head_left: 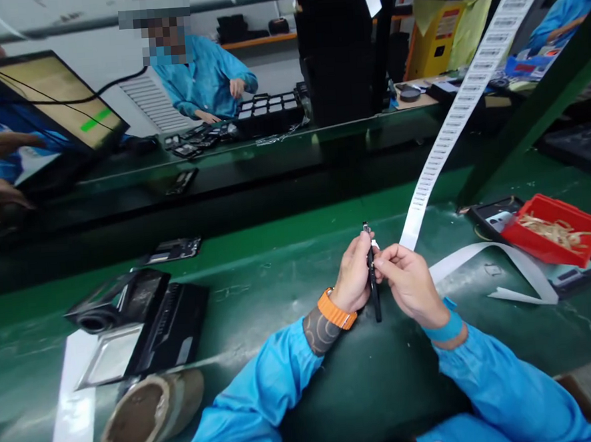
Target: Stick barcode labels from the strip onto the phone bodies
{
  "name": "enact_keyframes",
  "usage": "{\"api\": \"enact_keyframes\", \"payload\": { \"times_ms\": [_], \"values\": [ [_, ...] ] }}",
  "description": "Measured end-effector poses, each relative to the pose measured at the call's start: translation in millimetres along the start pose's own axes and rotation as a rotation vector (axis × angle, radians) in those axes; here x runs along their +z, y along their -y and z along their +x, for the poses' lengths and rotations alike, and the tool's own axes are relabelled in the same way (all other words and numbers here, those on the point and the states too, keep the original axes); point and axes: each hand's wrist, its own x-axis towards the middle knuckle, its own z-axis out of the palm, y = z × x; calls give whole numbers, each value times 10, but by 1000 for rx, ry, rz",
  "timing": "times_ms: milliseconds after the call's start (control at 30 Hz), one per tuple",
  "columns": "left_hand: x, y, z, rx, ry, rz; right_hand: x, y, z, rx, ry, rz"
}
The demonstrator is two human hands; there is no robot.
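Observation:
My left hand (353,276) is closed around a thin black device (374,289) that stands on edge above the green belt (289,275). My right hand (409,282) pinches a small white label against the device's upper end, fingers pressed together. A long strip of barcode labels (461,104) hangs down from the upper right and ends just right of my right hand. An orange watch band sits on my left wrist.
A black fixture with a lens (131,318) and a tape roll (147,413) lie at the left. A red tray of peeled backing scraps (556,228) sits at the right on a dark tray. A person in a blue coat (201,77) works across the line near black trays (268,109). A monitor (52,102) stands far left.

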Motion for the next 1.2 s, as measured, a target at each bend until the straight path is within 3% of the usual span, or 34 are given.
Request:
{"api": "enact_keyframes", "payload": {
  "times_ms": [700,933,1100,1200],
  "values": [
    [51,-66,-63,31,7,71,-42,5,3,-54,62,-28],
    [-2,-67,-25,85,-104,134,-10,14,52,-165,18,-202],
    [32,-102,25,61,-233,270,-61,77,169,-129,173,-270],
    [-21,-104,137,142,-129,382,-118,144,216,-120,101,-353]
  ]
}}
